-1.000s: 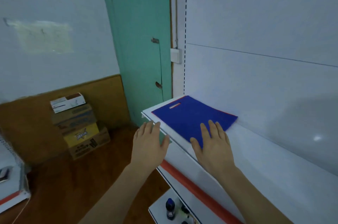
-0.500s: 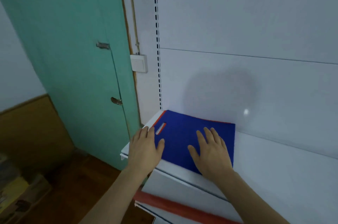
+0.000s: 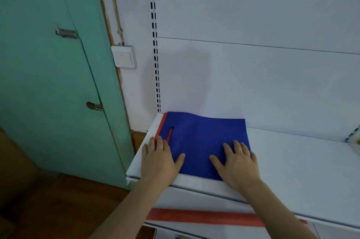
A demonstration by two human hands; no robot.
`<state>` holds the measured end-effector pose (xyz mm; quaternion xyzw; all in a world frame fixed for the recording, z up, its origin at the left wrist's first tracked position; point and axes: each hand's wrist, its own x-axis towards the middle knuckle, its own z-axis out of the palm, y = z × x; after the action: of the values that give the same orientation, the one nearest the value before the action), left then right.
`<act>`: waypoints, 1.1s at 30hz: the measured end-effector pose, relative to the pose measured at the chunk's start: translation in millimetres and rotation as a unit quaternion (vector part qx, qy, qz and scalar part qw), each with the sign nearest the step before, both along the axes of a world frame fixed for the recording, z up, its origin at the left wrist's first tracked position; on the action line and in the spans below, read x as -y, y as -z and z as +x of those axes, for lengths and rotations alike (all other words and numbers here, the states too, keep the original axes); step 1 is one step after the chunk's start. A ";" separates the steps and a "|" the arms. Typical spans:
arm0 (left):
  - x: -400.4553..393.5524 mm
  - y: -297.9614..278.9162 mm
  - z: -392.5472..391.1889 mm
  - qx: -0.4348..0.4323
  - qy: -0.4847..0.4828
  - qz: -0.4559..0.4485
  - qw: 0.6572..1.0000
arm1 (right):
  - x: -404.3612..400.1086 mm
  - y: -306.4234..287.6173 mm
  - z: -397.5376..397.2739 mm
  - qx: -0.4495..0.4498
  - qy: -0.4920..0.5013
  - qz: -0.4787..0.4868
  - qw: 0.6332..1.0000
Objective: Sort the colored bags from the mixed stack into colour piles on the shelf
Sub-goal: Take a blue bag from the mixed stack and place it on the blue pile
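Both your hands lie flat, fingers straight: left hand (image 3: 158, 158) and right hand (image 3: 236, 162) press the flat blue fabric bag (image 3: 202, 137), lower centre, on the white shelf (image 3: 302, 160). It looks light and floppy; pinch an edge.

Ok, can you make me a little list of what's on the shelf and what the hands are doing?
top bag: flat blue fabric bag with a slot handle
under it: red bag edge peeking out on the left
place: white metal shelf, left end
left hand: flat on the stack's left edge
right hand: flat on the blue bag's right part
nearby: green door, white wall switch
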<state>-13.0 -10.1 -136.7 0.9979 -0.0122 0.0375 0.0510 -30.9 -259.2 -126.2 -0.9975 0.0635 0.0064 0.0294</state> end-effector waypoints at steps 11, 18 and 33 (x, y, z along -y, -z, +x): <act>21.7 6.2 -8.7 0.064 0.095 -0.056 0.992 | 3.9 -1.6 -4.4 0.022 0.003 0.003 1.000; 21.4 0.2 -14.5 0.027 0.015 -0.036 0.999 | 3.2 -1.6 -6.7 0.027 0.007 0.006 1.000; 32.3 -24.6 -24.2 0.113 0.123 -0.292 0.942 | 50.0 -25.6 9.0 -0.012 0.179 0.103 0.978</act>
<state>-37.2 -42.4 -112.1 0.9192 -0.1294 0.1454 0.3424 -21.9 -309.2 -100.6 -0.9615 0.2406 0.0195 0.1315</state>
